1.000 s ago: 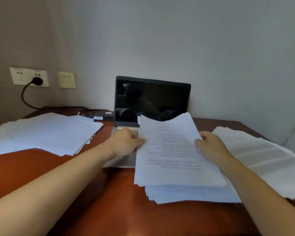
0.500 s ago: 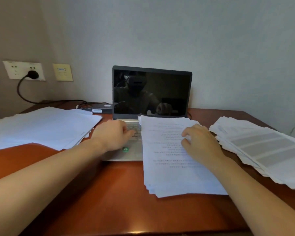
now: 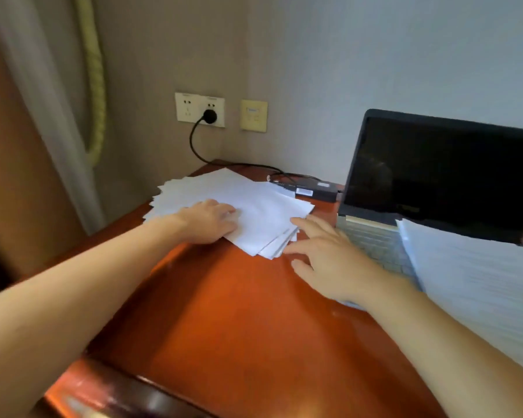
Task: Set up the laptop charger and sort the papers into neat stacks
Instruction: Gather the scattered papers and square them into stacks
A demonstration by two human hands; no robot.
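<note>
The left grip is lying flat on the loose papers at the counter's far left, fingers relaxed. The right grip is reaching with fingers spread, fingertips touching the papers' near corner. Behind, the charger is lying beside the open laptop, its cable running to the socket. A second stack is overlapping the keyboard.

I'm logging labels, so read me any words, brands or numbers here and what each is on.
Nothing here is legible.
On the charger brick: white labels, too blurred.
On the yellow wall plate: a small label, too blurred.
On the right paper stack: faint print lines, too blurred.
On the laptop: a small bezel mark, too blurred.
</note>
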